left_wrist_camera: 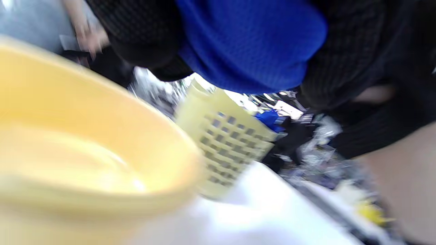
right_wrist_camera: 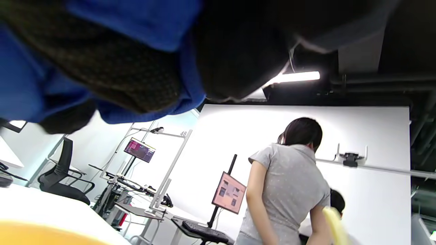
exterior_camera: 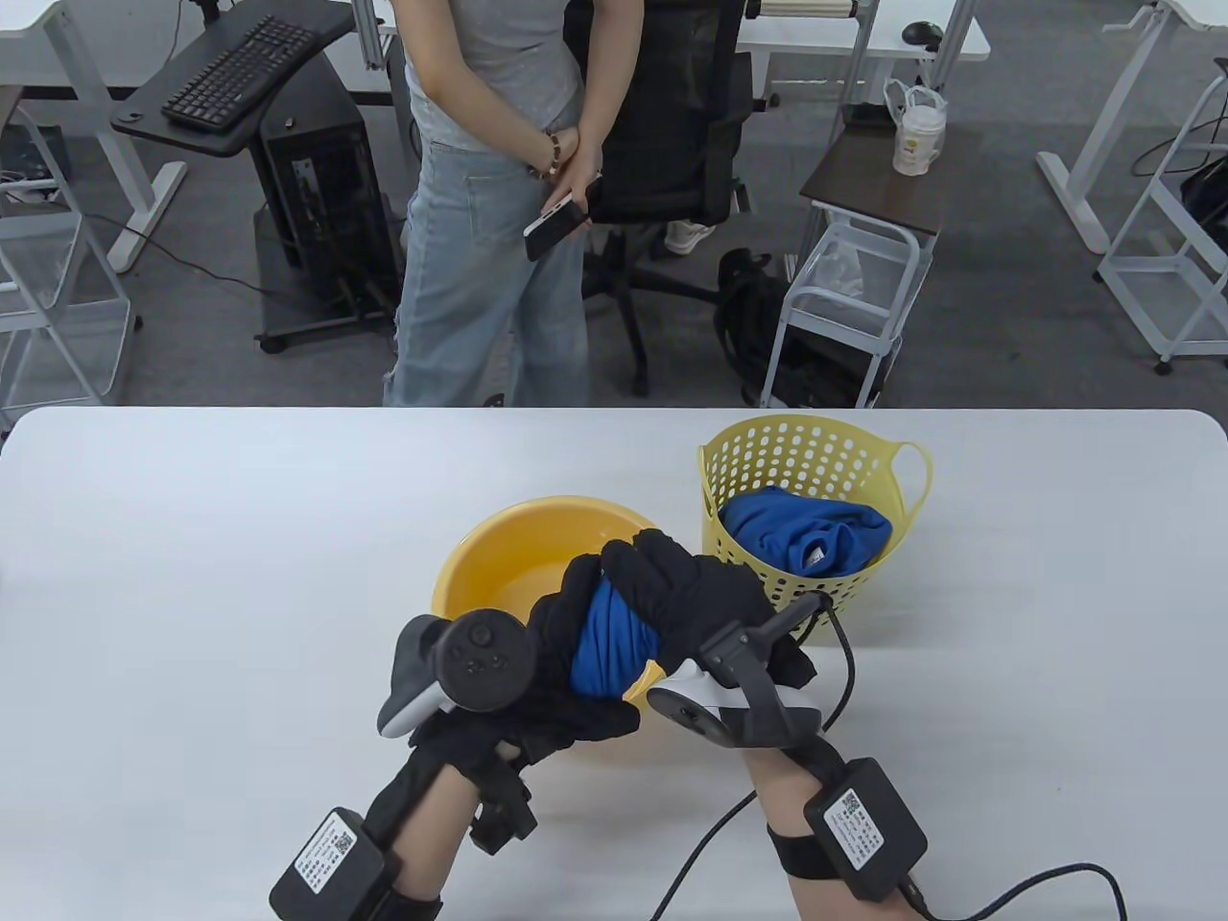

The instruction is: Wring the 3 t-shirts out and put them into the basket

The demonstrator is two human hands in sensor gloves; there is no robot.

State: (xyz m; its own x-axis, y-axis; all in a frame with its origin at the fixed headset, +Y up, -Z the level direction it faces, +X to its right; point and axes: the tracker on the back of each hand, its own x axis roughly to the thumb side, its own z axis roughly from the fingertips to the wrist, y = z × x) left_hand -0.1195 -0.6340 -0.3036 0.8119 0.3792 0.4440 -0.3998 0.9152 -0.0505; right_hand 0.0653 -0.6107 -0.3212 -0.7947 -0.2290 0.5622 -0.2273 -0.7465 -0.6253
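Observation:
A bunched, twisted blue t-shirt [exterior_camera: 609, 641] is held above the near rim of the yellow basin [exterior_camera: 499, 556]. My left hand [exterior_camera: 566, 662] grips its near end and my right hand [exterior_camera: 672, 585] wraps over its far end, both in black gloves. The same blue cloth [left_wrist_camera: 248, 41] fills the top of the left wrist view, and blue cloth [right_wrist_camera: 30, 81] shows between gloved fingers in the right wrist view. The pale yellow perforated basket [exterior_camera: 815, 451] stands to the right of the basin with another blue t-shirt [exterior_camera: 806, 537] inside. A third shirt is not in view.
The white table [exterior_camera: 192, 595] spreads to the left and right of the basin. A person [exterior_camera: 489, 192] holding a phone stands beyond the far edge, beside a black office chair [exterior_camera: 662, 125]. Cables trail from my right wrist across the near table edge.

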